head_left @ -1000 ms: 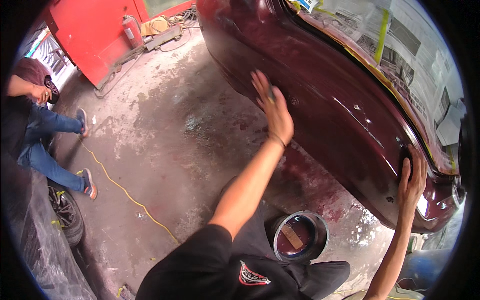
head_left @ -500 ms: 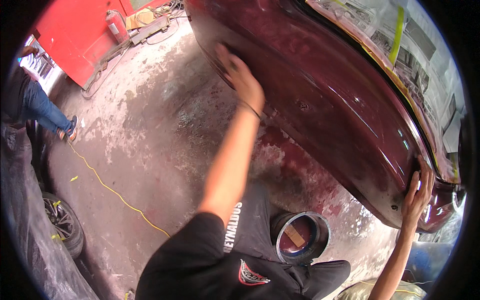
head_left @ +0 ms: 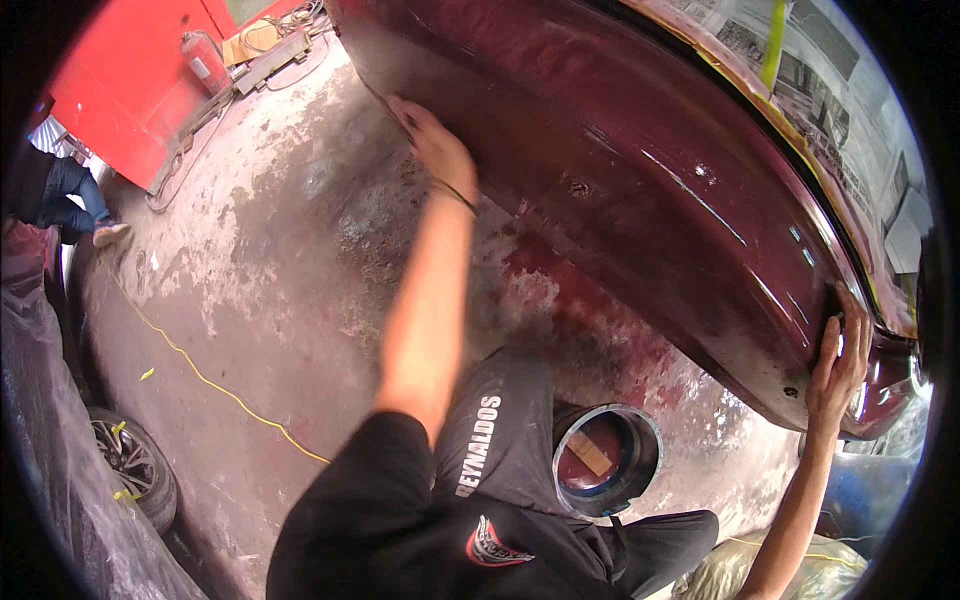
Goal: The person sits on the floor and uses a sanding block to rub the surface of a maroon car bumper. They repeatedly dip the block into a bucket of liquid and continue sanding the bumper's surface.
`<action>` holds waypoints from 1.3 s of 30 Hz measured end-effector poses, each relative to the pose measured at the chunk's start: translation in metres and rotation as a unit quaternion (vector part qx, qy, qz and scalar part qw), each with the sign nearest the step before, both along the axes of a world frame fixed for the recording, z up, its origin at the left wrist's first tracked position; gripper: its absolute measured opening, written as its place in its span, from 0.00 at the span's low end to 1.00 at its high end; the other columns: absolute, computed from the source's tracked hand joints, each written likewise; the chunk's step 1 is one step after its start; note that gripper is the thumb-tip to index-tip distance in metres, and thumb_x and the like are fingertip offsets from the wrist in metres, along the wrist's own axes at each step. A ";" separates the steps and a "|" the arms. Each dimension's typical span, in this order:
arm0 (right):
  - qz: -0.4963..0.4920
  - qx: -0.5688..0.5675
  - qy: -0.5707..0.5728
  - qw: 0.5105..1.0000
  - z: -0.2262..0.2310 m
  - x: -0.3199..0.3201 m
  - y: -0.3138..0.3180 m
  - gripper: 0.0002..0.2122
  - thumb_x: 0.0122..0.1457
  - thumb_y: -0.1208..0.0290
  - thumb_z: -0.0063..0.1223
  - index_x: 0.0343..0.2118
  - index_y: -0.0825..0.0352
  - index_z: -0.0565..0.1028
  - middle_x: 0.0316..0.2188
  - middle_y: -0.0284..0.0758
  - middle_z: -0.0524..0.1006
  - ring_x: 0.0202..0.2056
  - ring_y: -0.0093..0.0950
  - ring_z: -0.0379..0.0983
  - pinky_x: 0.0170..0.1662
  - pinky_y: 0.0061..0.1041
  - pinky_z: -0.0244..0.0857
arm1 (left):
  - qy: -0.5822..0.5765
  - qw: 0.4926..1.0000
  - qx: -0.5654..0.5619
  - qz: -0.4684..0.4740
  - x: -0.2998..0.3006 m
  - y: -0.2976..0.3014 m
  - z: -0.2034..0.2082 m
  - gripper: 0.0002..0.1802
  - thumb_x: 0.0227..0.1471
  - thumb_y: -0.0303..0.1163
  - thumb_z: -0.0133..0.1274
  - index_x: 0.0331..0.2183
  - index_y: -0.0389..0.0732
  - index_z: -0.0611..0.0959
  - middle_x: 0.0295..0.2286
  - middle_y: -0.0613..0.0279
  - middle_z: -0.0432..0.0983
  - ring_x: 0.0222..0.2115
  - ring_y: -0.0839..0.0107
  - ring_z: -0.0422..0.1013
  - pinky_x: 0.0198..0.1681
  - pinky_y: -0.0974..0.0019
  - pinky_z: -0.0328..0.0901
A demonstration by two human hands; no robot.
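A large dark-red car body panel [head_left: 620, 190], glossy in places and dusty or dull in others, curves across the upper right. At its lower left edge is my left hand [head_left: 435, 150], a dark band round the wrist. Its fingers are bent over the panel near the edge and blurred; whether something lies under them I cannot make out. My right hand [head_left: 840, 365] rests on the panel's right end, fingers stretched out along the surface, thumb apart, holding nothing visible.
A round bucket [head_left: 655, 455] holding a brown block [head_left: 590, 453] stands beside my leg. Newspaper and plastic masking [head_left: 820, 80] cover the upper right. A yellow cord [head_left: 220, 385] crosses the floor. At left are a wheel [head_left: 135, 470], plastic sheeting [head_left: 60, 480] and another person's leg [head_left: 85, 200].
My left hand has slid down across the panel toward its lower edge. The right hand stays on the right end. The view has shifted slightly, and the person at far left has moved a foot.
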State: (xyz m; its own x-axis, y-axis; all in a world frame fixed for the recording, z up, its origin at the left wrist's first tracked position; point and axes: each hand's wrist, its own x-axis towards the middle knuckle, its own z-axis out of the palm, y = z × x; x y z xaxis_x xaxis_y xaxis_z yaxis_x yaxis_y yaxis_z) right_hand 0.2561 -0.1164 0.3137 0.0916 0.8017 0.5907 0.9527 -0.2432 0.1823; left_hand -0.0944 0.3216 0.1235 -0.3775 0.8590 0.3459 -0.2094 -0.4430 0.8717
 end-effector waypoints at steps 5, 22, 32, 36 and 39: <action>0.007 0.004 -0.006 1.000 0.000 -0.002 0.001 0.19 0.81 0.67 0.43 0.66 0.67 0.79 0.63 0.43 0.81 0.65 0.43 0.76 0.70 0.40 0.66 | 0.122 0.975 -0.135 -0.125 0.121 -0.236 -0.017 0.54 0.76 0.68 0.25 0.79 0.33 0.35 0.80 0.41 0.25 0.80 0.42 0.21 0.80 0.35 0.23; 0.056 0.050 0.027 0.997 0.003 -0.019 0.010 0.16 0.76 0.68 0.52 0.61 0.67 0.80 0.58 0.45 0.82 0.61 0.47 0.76 0.67 0.43 0.65 | 0.156 0.980 -0.108 -0.066 0.130 -0.243 0.009 0.52 0.75 0.69 0.21 0.80 0.41 0.37 0.81 0.47 0.26 0.81 0.45 0.25 0.76 0.23 0.24; 0.081 0.085 0.034 0.993 0.000 -0.022 0.012 0.15 0.75 0.66 0.55 0.58 0.66 0.81 0.55 0.43 0.82 0.58 0.47 0.77 0.64 0.45 0.68 | 0.161 0.984 -0.062 0.047 0.076 -0.151 0.029 0.50 0.76 0.68 0.18 0.80 0.40 0.42 0.81 0.50 0.30 0.81 0.50 0.29 0.77 0.25 0.23; 0.090 0.091 0.042 0.991 -0.001 -0.021 0.011 0.15 0.75 0.65 0.55 0.58 0.66 0.81 0.55 0.43 0.82 0.59 0.47 0.76 0.64 0.44 0.68 | 0.141 0.990 -0.026 0.002 0.152 -0.256 0.014 0.52 0.76 0.69 0.20 0.80 0.40 0.40 0.81 0.48 0.28 0.81 0.47 0.26 0.77 0.27 0.23; 0.093 0.093 0.036 0.991 -0.001 -0.021 0.010 0.15 0.75 0.64 0.55 0.58 0.65 0.81 0.54 0.42 0.82 0.58 0.47 0.77 0.64 0.44 0.69 | 0.171 0.984 -0.033 -0.037 0.195 -0.310 -0.008 0.52 0.75 0.69 0.21 0.80 0.40 0.37 0.81 0.47 0.26 0.81 0.44 0.24 0.77 0.26 0.23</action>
